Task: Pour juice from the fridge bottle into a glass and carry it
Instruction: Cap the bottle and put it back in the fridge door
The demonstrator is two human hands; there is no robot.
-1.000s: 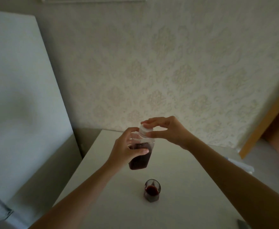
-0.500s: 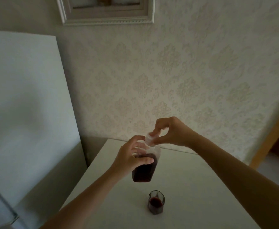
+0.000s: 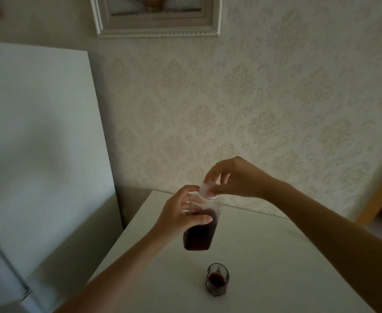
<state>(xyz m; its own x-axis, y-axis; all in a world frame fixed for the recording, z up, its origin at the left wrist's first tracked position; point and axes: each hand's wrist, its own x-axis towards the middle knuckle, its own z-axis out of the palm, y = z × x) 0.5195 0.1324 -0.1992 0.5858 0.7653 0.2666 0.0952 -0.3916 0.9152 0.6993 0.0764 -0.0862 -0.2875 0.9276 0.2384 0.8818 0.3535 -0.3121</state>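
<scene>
The see-through plastic bottle (image 3: 200,231) has a ribbed lower part. The small clear glass (image 3: 217,281) looks shiny. The white tabletop (image 3: 275,256) looks smooth and matt.

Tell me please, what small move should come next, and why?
Probably finish twisting the cap tight with the right hand, while the left hand steadies the bottle. The glass on the table already holds juice, and the right fingers pinch the cap at the bottle's mouth.
</scene>
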